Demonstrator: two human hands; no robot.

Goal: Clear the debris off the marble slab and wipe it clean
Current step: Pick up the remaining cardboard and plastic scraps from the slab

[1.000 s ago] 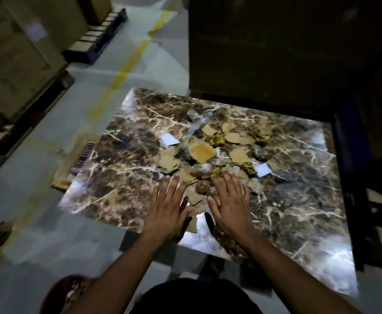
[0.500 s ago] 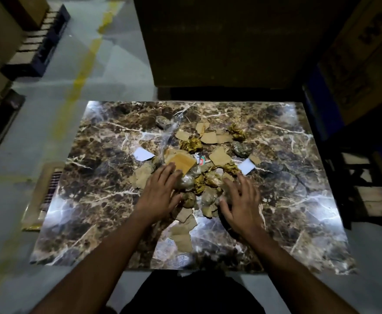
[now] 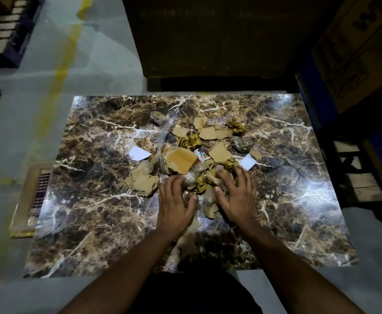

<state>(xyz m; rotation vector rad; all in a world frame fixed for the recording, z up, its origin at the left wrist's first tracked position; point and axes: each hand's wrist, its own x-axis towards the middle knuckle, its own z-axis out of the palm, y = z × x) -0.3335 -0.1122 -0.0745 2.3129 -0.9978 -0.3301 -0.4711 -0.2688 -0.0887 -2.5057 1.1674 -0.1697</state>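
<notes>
Fingers [image 3: 227, 177] of both hands on debris [image 3: 199, 180]; slab [image 3: 95, 211] beneath

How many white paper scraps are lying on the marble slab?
2. One white scrap lies left of the debris pile; the other lies at its right edge, beyond the right hand. More could be buried underneath.

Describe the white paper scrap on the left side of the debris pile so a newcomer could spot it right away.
Start at the marble slab and find the debris pile in its middle. At the pile's left edge, apart from both hands, lies the white paper scrap. It is plain white with one rounded end, unlike the tan cardboard around it, and the other white scrap lies at the pile's right, just beyond the right hand.
</notes>
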